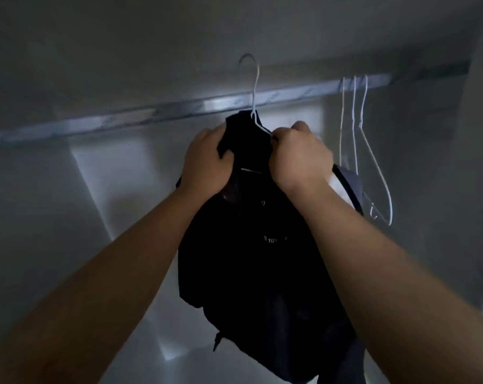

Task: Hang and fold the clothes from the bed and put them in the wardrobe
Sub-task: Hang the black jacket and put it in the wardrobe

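A dark shirt [251, 259] hangs on a white wire hanger [254, 90] that I hold up inside the wardrobe. My left hand [207, 162] grips the shirt's collar on the left side. My right hand [298, 153] is closed on the hanger's right shoulder and the fabric there. The hanger's hook rises above the metal rail [179, 110] and does not rest on it. The shirt's lower part droops between my forearms.
Three bare white wire hangers [356, 128] hang on the rail to the right. A grey garment [351, 184] shows just behind my right wrist. Wardrobe walls close in on both sides, and the back panel [118, 189] is dimly lit.
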Demonstrator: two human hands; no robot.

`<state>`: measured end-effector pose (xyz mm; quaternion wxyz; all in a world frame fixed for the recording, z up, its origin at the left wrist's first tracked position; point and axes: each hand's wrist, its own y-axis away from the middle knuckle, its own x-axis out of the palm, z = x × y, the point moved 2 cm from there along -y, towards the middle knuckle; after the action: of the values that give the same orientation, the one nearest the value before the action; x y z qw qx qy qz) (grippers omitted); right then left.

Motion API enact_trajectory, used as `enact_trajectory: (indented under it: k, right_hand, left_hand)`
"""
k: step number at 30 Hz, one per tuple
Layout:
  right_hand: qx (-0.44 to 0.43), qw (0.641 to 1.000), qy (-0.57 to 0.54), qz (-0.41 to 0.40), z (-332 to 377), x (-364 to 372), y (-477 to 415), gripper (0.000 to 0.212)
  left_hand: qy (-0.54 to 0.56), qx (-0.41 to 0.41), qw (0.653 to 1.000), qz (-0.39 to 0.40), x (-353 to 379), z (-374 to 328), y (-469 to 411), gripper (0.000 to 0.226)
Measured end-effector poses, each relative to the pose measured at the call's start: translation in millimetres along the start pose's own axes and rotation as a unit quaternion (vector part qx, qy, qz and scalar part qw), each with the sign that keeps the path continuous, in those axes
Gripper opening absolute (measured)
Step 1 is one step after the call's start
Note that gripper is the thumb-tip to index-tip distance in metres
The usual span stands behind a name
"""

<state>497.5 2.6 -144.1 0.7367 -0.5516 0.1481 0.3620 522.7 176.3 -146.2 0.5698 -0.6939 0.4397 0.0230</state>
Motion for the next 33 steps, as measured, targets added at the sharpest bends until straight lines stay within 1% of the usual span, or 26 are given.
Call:
enact_trajectory:
  k: [3, 4, 7, 9, 11, 13, 15, 16, 17, 18, 20, 22, 23, 25, 27, 30, 33]
  right_hand:
    - [-0.008, 1.000, 0.014, -0.021, -2, 26, -7, 0.025]
    - [-0.015, 0.999, 0.022, -0.030, -4, 37, -6, 0.025]
    - [-0.030, 0.997, 0.053, -0.039, -11, 70, 6, 0.023]
    - [-0.048, 0.995, 0.058, -0.058, -16, 81, 11, 0.024]
    - [-0.076, 0.990, 0.074, -0.090, -22, 87, 12, 0.027]
    - [-0.103, 0.983, 0.099, -0.119, -28, 95, 18, 0.034]
    - [-0.110, 0.974, 0.091, -0.173, -33, 106, 32, 0.055]
    - [-0.107, 0.970, 0.077, -0.205, -37, 112, 44, 0.067]
    - [-0.111, 0.962, 0.063, -0.241, -40, 120, 58, 0.074]
    - [-0.118, 0.954, 0.047, -0.272, -43, 130, 75, 0.075]
    - [-0.133, 0.945, 0.012, -0.300, -51, 159, 114, 0.068]
    - [-0.113, 0.958, -0.025, -0.262, -63, 194, 155, 0.057]
    - [-0.085, 0.968, -0.049, -0.230, -69, 211, 176, 0.053]
    - [-0.004, 0.979, -0.106, -0.172, -81, 239, 212, 0.049]
    - [0.076, 0.980, -0.131, -0.129, -90, 259, 242, 0.046]
    - [0.157, 0.979, -0.121, -0.055, -101, 283, 283, 0.040]
    - [0.245, 0.962, -0.119, 0.034, -116, 305, 323, 0.036]
  left_hand:
    - [0.055, 0.019, 0.998, -0.037, 21, 18, -1, 0.049]
    - [0.064, 0.023, 0.997, -0.038, 30, 26, 3, 0.046]
    - [0.073, 0.022, 0.997, -0.003, 53, 47, 16, 0.045]
    - [0.076, 0.012, 0.997, 0.009, 61, 57, 23, 0.052]
    - [0.076, 0.021, 0.997, 0.003, 64, 60, 24, 0.059]
    - [0.105, 0.028, 0.994, 0.010, 68, 62, 31, 0.067]
    - [0.173, -0.016, 0.985, 0.005, 75, 65, 44, 0.081]
    - [0.209, -0.051, 0.977, -0.002, 82, 68, 55, 0.086]
    - [0.251, -0.081, 0.965, -0.008, 88, 72, 70, 0.087]
    - [0.300, -0.105, 0.948, -0.009, 99, 78, 87, 0.083]
    - [0.350, -0.145, 0.925, 0.012, 127, 92, 127, 0.068]
    - [0.347, -0.177, 0.920, 0.051, 158, 108, 174, 0.053]
    - [0.346, -0.197, 0.915, 0.066, 173, 118, 197, 0.046]
    - [0.329, -0.229, 0.910, 0.106, 200, 139, 236, 0.037]
    - [0.294, -0.248, 0.910, 0.154, 218, 158, 265, 0.037]
    - [0.236, -0.291, 0.906, 0.197, 234, 185, 303, 0.036]
    - [0.209, -0.360, 0.882, 0.221, 248, 213, 345, 0.031]
